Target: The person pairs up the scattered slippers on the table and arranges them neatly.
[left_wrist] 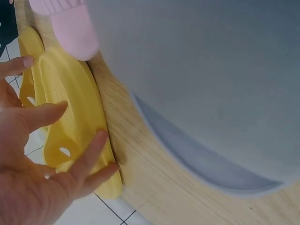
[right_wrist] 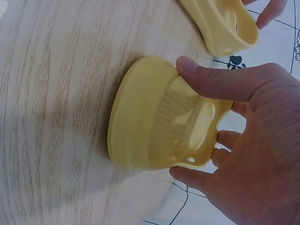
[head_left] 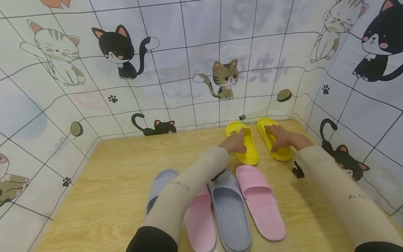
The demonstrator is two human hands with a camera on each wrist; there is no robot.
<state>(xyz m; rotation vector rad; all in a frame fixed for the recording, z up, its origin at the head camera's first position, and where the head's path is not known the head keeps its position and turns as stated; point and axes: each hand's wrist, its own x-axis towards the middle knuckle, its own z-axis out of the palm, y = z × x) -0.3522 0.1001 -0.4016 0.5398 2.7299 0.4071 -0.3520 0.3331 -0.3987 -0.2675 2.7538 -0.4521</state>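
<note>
Two yellow slippers stand side by side at the back of the wooden surface. Over the left yellow slipper (head_left: 252,152) is my left hand (head_left: 236,141). In the left wrist view its fingers (left_wrist: 84,161) are spread along the slipper's side, their tips at its edge. My right hand (head_left: 279,136) reaches over the right yellow slipper (head_left: 284,154). The right wrist view shows its thumb (right_wrist: 225,83) along one edge of the slipper and a finger at the opposite edge, with the other fingertips partly hidden behind the upper.
Nearer to me lie two pink slippers (head_left: 261,213) alternating with two grey slippers (head_left: 231,213), the left ones partly behind my left sleeve (head_left: 185,185). Cat-patterned sheeting (head_left: 201,42) rises behind the wooden surface (head_left: 107,196) and on both sides.
</note>
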